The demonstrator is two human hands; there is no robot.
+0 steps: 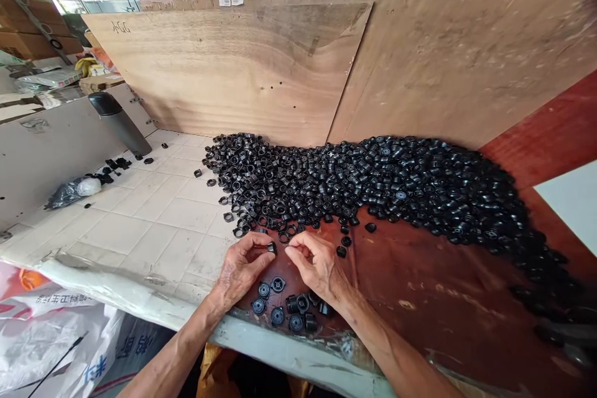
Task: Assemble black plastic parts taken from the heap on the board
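A big heap of small black plastic rings and caps (373,183) lies across the worktable, against the plywood boards. My left hand (242,267) is closed in a pinch on one small black ring (272,248) just in front of the heap. My right hand (317,264) is right beside it, fingers curled and pinched at the tips; what they hold is too small to make out. Below and between my hands sits a small cluster of black caps (284,308) near the table's front edge.
Plywood boards (261,68) stand upright behind the heap. A dark cylindrical flask (119,121) leans at the left, with a few loose black parts and a crumpled plastic bag (72,191) nearby. White printed sacks (51,336) lie below the table edge.
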